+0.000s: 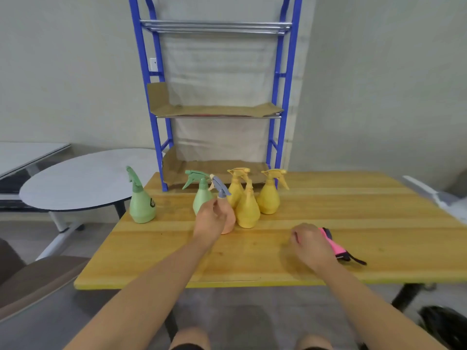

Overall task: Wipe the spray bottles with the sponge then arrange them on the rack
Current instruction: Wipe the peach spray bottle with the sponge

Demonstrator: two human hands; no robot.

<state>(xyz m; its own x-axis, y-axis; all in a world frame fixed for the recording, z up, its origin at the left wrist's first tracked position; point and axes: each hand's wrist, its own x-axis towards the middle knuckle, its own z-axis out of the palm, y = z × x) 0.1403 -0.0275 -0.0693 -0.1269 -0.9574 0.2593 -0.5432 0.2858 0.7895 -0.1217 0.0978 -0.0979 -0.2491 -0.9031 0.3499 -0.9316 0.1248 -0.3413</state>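
Six spray bottles on the wooden table [353,210]: two green bottles [141,205] [202,199], three yellow bottles [237,189] [247,212] [269,198], one peach bottle [228,224]. One pink sponge [332,242], one blue rack [288,72] with three shelves, two lined with cardboard. Three tables total, counting the round table [83,180] and the grey table [25,152] far left.

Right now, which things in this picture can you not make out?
Head view only:
- Peach bottle: left hand covers most of its body.
- Pink sponge: right hand hides its near end; grip unclear.
- Left yellow bottle: front yellow bottle partly hides it.
- Dark object, bottom right: blurred, cut by the frame edge.
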